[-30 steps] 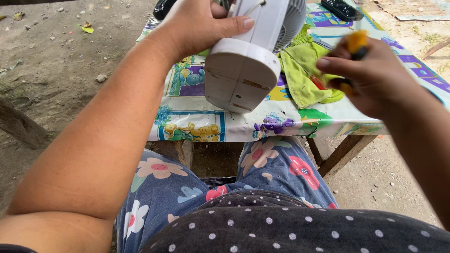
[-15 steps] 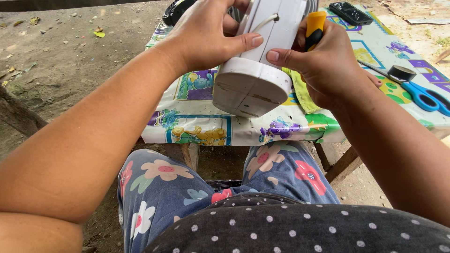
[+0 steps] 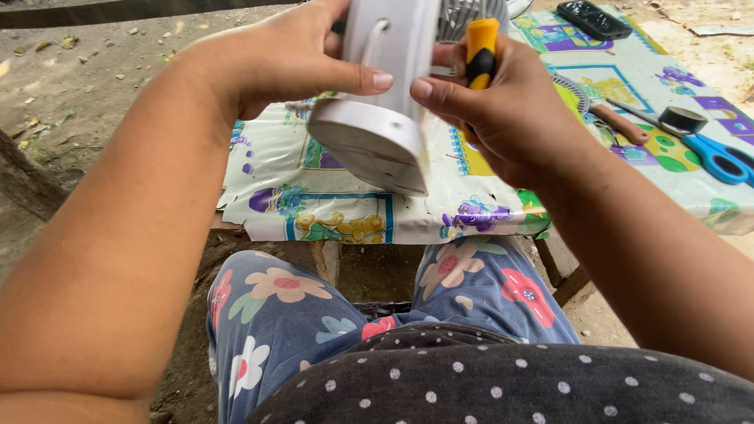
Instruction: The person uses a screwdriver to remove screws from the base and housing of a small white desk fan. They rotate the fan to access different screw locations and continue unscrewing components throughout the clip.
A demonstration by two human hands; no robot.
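Your left hand (image 3: 283, 63) grips the white fan (image 3: 385, 94) at twelve o'clock over the table (image 3: 330, 212) edge, your right hand (image 3: 503, 110) clutches a yellow-handled screwdriver (image 3: 481, 51), tip hidden, probably against the fan, where it could slip.

Soft, even daylight is falling everywhere, casting no hard shadows. The plastic cover on the worktop (image 3: 330, 212) is giving off mild glare. Forearms are bulging wide at the edges; focus is holding sharp.
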